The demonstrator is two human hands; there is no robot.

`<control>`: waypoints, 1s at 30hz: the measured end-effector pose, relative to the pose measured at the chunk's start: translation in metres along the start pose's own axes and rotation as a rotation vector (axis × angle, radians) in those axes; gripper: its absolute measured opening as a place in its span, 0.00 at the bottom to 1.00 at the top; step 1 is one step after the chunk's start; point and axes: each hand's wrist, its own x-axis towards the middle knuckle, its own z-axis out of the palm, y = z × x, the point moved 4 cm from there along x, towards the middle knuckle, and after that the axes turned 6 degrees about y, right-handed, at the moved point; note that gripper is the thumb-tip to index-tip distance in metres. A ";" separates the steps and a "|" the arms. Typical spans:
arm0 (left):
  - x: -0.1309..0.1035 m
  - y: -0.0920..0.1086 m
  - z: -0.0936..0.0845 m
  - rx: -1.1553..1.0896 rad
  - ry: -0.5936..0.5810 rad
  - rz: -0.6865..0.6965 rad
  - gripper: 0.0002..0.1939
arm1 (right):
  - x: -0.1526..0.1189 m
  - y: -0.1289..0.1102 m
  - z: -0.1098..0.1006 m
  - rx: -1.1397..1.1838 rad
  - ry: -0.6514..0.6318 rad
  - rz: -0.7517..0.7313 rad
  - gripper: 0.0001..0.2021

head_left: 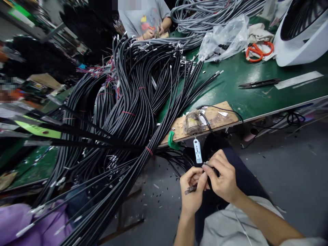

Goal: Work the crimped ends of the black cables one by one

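Note:
Over my lap, below the table edge, my left hand (193, 188) is closed round a dark, thin tool or stick (190, 190) whose end sticks out at the left. My right hand (222, 174) meets it, thumb and fingers pinched on a small dark piece that is mostly hidden. Just above the hands hangs a light blue tag-like piece (197, 151), below a small motor-like device (193, 123) on a wooden board (222, 118). A green clamp (173, 140) sits at the board's left edge.
Large bundles of black cables (138, 92) spread over the green table (246, 99) and hang off its front. Pliers (259, 83), orange-handled scissors (259, 52), a plastic bag (225, 37) and a white fan (302, 37) lie right. Another person (143, 17) sits across.

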 end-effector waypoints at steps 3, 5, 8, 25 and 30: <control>0.000 -0.003 0.004 -0.033 0.021 0.012 0.13 | -0.015 0.015 0.014 0.378 0.018 0.415 0.10; 0.000 -0.004 0.005 -0.047 0.028 0.031 0.14 | -0.024 0.024 0.027 0.693 -0.061 0.750 0.13; 0.001 -0.001 0.004 -0.019 0.019 0.071 0.16 | -0.027 0.030 0.035 0.949 -0.156 0.977 0.14; 0.001 0.005 -0.001 -0.135 -0.233 -0.026 0.19 | -0.007 0.020 0.019 0.686 -0.226 0.514 0.14; 0.003 -0.001 0.000 -0.188 -0.181 0.007 0.15 | -0.007 -0.001 0.004 0.274 0.018 0.099 0.05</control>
